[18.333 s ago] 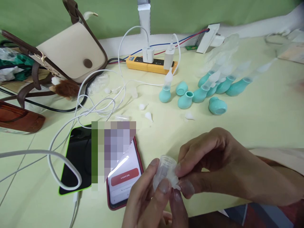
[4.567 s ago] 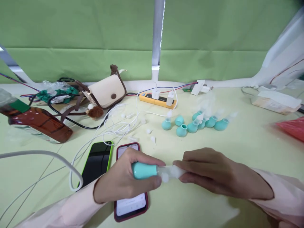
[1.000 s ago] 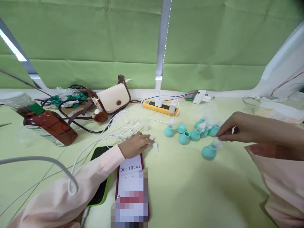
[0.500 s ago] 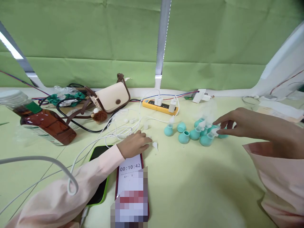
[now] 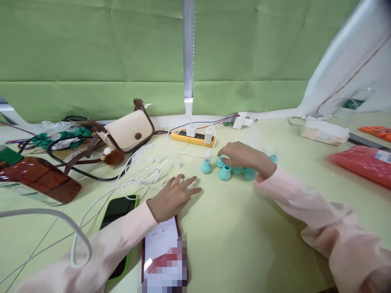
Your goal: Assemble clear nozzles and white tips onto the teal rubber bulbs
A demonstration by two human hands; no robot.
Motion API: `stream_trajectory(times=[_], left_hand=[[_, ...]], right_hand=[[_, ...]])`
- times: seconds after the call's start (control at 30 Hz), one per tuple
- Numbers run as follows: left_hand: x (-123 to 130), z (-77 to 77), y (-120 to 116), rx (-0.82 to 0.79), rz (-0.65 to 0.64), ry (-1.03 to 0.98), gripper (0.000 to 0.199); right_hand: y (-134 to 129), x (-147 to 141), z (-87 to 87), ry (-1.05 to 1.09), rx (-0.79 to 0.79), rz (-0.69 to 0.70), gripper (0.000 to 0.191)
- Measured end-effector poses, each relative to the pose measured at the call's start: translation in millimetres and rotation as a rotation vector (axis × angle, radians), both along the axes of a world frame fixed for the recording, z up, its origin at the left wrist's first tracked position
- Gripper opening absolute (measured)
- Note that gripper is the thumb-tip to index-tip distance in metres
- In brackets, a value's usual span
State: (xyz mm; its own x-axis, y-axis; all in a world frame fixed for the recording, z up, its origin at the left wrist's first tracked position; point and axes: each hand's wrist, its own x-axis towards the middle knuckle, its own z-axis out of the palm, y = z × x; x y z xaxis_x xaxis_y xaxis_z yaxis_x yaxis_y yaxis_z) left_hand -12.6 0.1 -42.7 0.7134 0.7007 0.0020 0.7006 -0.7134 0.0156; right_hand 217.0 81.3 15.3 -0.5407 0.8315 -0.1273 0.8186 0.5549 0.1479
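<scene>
Several small teal bulbs stand in a cluster right of centre. My right hand point(image 5: 244, 156) reaches over them from the right, its fingertips at a teal bulb point(image 5: 220, 161) at the back left of the group; the fingers bend down, and whether they grip it is unclear. In front is an open-necked teal bulb point(image 5: 225, 173). Apart to the left stands a teal bulb with a clear tip point(image 5: 206, 165). My left hand point(image 5: 174, 195) is spread, palm down, above the top of a red-edged phone point(image 5: 161, 244). A small whitish piece point(image 5: 190, 186) shows between its fingers.
Behind are a yellow power strip point(image 5: 192, 138) with white plugs and a cream bag point(image 5: 128, 130). Tangled white cables point(image 5: 143, 173), a green-edged phone point(image 5: 120, 211) and a bottle of brown liquid point(image 5: 39, 179) lie left. A red packet point(image 5: 363, 162) is at the right.
My right hand has moved left across the teal bulbs, from their right side to the back left one. My left hand's fingers have spread. The view has turned to the right.
</scene>
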Motion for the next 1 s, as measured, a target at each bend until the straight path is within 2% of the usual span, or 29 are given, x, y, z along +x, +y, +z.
stream_trajectory(times=[0.2, 0.43, 0.57, 0.67, 0.83, 0.93, 1.0], left_hand=[[-2, -5.2, 5, 0.007, 0.005, 0.035, 0.037], [4, -1.8, 5, -0.002, 0.064, 0.056, 0.022], [5, -3.4, 6, -0.059, 0.113, -0.04, 0.028], [6, 0.4, 3, -0.122, 0.144, -0.221, 0.025], [12, 20.3, -9, -0.264, 0.236, -0.71, 0.022], [13, 39.2, -21, -0.457, 0.3, -0.995, 0.018], [14, 53.4, -34, -0.653, 0.299, -1.12, 0.015]], right_hand=[[24, -9, 0.1, -0.07, -0.152, -0.062, 0.028], [38, -10, -6.6, -0.037, -0.236, 0.005, 0.027], [41, -6, -7.1, -0.019, -0.245, 0.053, 0.028], [38, 0, 2.0, 0.025, -0.147, 0.054, 0.027], [10, 11, 34.0, 0.164, 0.11, 0.13, 0.027], [-28, 15, 48.3, 0.285, 0.24, 0.235, 0.027], [-64, 17, 48.8, 0.387, 0.317, 0.332, 0.031]])
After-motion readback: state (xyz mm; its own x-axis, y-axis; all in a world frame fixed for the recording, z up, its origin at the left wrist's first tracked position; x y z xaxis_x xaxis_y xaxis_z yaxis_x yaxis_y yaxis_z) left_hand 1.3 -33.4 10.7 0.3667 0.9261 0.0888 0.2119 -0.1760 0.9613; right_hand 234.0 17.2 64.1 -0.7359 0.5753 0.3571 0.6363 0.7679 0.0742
